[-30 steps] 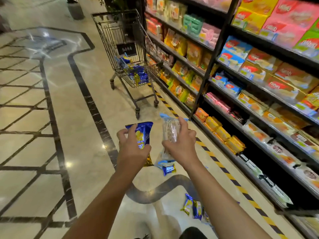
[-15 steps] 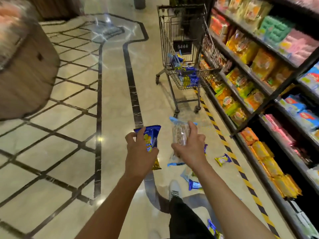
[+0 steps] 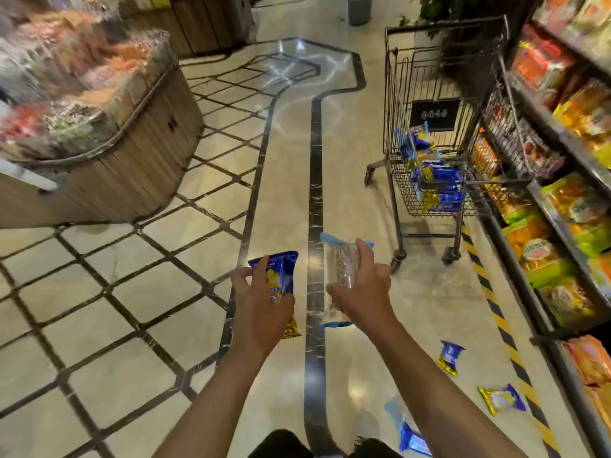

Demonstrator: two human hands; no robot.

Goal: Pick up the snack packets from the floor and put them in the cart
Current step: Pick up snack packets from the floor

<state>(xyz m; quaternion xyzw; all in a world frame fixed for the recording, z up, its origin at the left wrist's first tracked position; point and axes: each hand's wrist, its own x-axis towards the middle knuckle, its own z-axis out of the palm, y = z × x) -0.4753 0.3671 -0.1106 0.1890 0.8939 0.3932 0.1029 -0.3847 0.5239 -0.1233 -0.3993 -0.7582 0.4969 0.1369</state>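
Your left hand (image 3: 261,302) holds a blue packet (image 3: 277,279) upright, fingers curled round its left edge, its gold end sticking out below the palm. Your right hand (image 3: 363,292) has its grip closed round a clear packet (image 3: 340,266) with blue ends — thumb on the near face, fingers wrapped over the right side. Both are raised over the floor (image 3: 132,309), either side of the dark inlaid stripe (image 3: 315,193).

The cart (image 3: 439,127) stands ahead and to the right, close beside the shelves (image 3: 562,193), well apart from both hands; blue and yellow packets already lie in its basket. More packets are on the floor near your right arm: a blue-and-gold one (image 3: 450,357), a yellow-and-blue one (image 3: 501,398) by the striped tape (image 3: 496,312), and a blue one (image 3: 413,439) at the bottom edge (partly blurred). A wooden bin (image 3: 139,166) sits to the left.
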